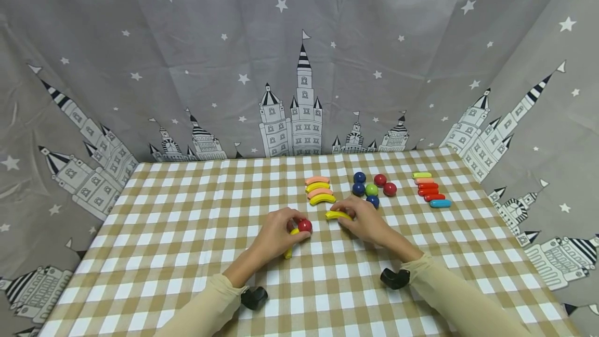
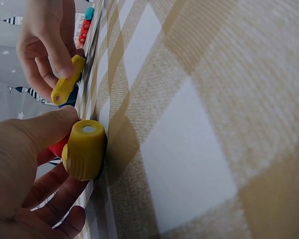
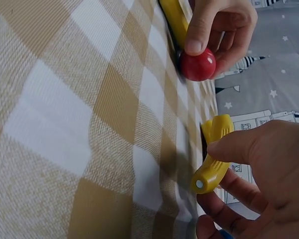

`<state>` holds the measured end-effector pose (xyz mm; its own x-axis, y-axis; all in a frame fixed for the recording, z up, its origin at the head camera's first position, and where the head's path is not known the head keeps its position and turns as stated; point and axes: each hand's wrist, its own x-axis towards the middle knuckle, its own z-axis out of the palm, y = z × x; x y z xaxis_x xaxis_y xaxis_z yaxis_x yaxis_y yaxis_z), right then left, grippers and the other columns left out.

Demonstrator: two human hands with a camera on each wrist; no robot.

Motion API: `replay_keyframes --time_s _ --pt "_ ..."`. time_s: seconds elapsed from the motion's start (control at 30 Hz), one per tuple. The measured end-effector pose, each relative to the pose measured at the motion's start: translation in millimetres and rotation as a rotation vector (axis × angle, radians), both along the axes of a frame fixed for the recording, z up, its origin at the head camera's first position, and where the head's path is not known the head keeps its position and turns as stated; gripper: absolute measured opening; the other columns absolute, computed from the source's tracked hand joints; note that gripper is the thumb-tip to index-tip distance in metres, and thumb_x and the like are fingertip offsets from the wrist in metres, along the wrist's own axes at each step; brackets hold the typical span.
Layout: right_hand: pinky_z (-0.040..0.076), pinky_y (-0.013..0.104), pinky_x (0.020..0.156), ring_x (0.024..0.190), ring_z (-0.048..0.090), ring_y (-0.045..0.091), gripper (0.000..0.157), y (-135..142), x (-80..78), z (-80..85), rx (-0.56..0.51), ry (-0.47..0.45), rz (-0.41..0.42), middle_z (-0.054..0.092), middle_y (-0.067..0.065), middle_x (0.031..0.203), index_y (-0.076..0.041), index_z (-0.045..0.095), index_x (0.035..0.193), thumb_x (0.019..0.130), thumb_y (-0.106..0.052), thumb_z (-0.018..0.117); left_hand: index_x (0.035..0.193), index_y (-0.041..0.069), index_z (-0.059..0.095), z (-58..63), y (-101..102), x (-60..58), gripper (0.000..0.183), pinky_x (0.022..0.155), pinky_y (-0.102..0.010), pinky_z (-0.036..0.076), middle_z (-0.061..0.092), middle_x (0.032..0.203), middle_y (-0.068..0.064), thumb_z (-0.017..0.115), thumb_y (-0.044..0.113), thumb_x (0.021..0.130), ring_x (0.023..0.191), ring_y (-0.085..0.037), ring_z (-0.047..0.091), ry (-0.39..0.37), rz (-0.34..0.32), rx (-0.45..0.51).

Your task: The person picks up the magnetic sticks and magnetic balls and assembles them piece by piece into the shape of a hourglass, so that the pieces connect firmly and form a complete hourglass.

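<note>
Spreading widely, a checked cloth [image 1: 164, 254] is seen below. By the right hand [image 1: 365, 221], a yellow stick [image 1: 336, 215] is pinched, near the farther stick row [image 1: 318, 187]; by the left hand [image 1: 277, 230], standing apart at left, a red ball [image 1: 305, 225] is pinched, beside a second yellow stick [image 1: 288, 251].

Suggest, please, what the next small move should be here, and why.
Perhaps the right hand should set its curved, yellow, plastic-looking bar beside the row of similar pink and yellow bars: it pinches that bar close to the row's near end.
</note>
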<state>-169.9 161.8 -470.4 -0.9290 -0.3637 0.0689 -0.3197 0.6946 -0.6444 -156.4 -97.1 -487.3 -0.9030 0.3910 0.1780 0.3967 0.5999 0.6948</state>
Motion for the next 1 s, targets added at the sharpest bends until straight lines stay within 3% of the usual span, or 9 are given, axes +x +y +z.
replay_keyframes --time_s 0.27,0.57,0.77,1.0 --pt "0.049 0.032 0.077 0.085 0.056 0.013 0.026 0.2 -0.5 5.8 0.011 -0.049 0.013 0.071 -0.002 0.107 -0.019 0.076 0.113 0.089 -0.009 0.079 0.106 0.009 0.076 0.5 0.8 0.3 0.031 0.066 -0.024 0.050 0.069 0.094 0.003 0.090 0.021 0.081 0.075 -0.012 0.058 0.023 0.027 0.020" --pt "0.053 0.027 0.072 0.081 0.062 0.011 0.026 -0.7 -1.8 6.7 -0.053 -0.146 0.036 0.072 0.000 0.107 -0.015 0.076 0.113 0.087 -0.012 0.082 0.103 0.010 0.077 -0.8 0.3 -2.2 0.030 0.064 -0.024 0.048 0.069 0.091 0.004 0.092 0.020 0.079 0.072 -0.011 0.057 0.017 0.027 0.054" --pt "0.053 0.028 0.073 0.082 0.062 0.012 0.025 -4.2 -1.3 4.7 -0.088 -0.154 0.064 0.072 0.001 0.106 -0.014 0.076 0.113 0.088 -0.012 0.081 0.102 0.011 0.077 -0.6 0.8 -2.7 0.030 0.062 -0.023 0.047 0.067 0.089 0.005 0.092 0.021 0.078 0.070 -0.010 0.056 0.013 0.035 0.051" --pt "0.048 0.025 0.064 0.072 0.057 0.010 0.025 -15.1 -0.2 -1.1 -0.100 -0.115 0.102 0.069 -0.003 0.094 -0.012 0.076 0.111 0.087 -0.010 0.082 0.101 0.011 0.076 -0.3 1.4 -1.6 0.030 0.061 -0.023 0.047 0.067 0.088 0.005 0.093 0.020 0.078 0.068 -0.012 0.057 0.029 0.033 0.052"
